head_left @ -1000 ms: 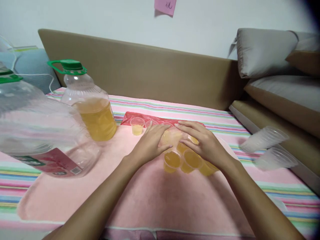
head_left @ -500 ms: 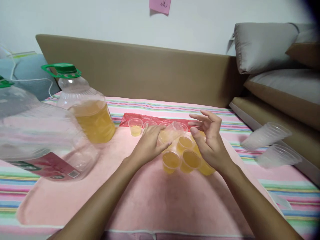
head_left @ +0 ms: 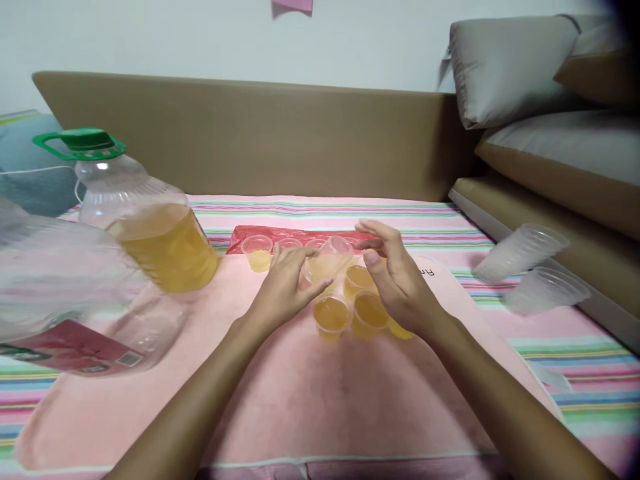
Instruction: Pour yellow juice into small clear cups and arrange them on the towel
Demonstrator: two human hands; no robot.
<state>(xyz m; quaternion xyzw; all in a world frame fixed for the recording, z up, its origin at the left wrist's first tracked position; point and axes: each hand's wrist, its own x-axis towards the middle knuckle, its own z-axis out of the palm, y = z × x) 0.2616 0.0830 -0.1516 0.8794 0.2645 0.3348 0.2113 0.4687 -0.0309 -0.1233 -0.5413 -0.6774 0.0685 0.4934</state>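
My left hand (head_left: pixel 284 285) reaches over the back row of clear plastic cups, its thumb and fingers apart, close to a cup of yellow drink; whether it touches that cup I cannot tell. Tilted between my hands is a clear cup (head_left: pixel 338 251), apparently leaning on the cups around it. My right hand (head_left: pixel 400 280) is open, fingers slightly curved, at the right side of the group. Several filled cups stand in front, among them a front-left cup (head_left: pixel 331 315) and the one beside it (head_left: pixel 370 312). My right hand partly hides others.
At left are a large green-capped bottle of yellow drink (head_left: pixel 165 247) and a nearer, blurred clear bottle (head_left: pixel 90 313). A part-filled cup (head_left: pixel 258 255) stands by red plastic (head_left: pixel 235 241). Two stacks of cups (head_left: pixel 523 253) lie at right beside cushions (head_left: pixel 565 153). A pink mat (head_left: pixel 300 407) lies underneath.
The view has shifted, moving most things left in the picture. My right hand is a little closer to my left. The tilted cup stays between them, somewhat more upright.
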